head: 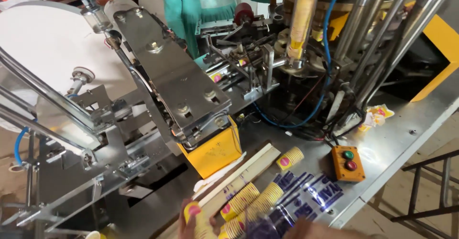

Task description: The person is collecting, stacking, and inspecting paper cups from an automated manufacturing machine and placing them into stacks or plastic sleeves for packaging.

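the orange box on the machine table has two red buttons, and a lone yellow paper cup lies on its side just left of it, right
Not quite. In the head view the orange box carries one green button above one red button, not two red ones. The rest holds: a lone yellow paper cup lies on its side just left of it on the machine table.

A steel machine deck [397, 138] is filling the scene, gleaming under bright light; pale floor [432, 181] is showing at the right; a dark metal frame [425, 191] is standing there, near.
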